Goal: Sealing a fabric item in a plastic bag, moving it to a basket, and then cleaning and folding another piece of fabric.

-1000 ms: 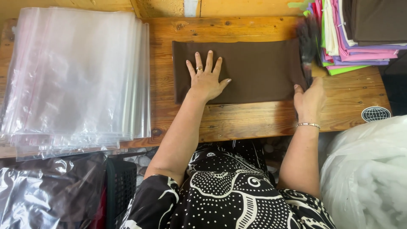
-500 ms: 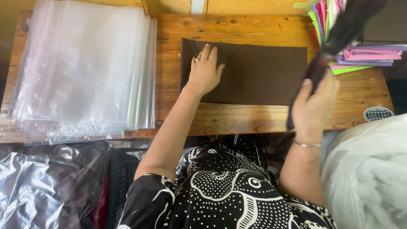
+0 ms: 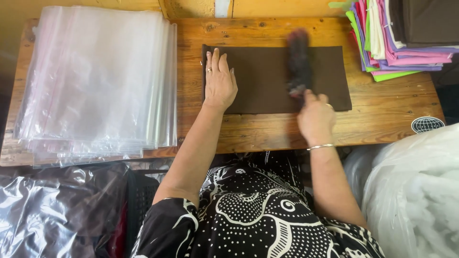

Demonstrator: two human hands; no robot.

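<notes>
Both hands work the brown cloth (image 3: 267,79): left hand (image 3: 219,81) pressed flat and open, right hand (image 3: 315,119) gripping a dark brush (image 3: 299,62).

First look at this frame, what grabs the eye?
A folded brown cloth lies mid-table, the left hand flat on its left end while the right hand holds a blurred dark brush over it. A thick stack of clear plastic bags fills the table's left; bright folded fabrics sit top right.
</notes>
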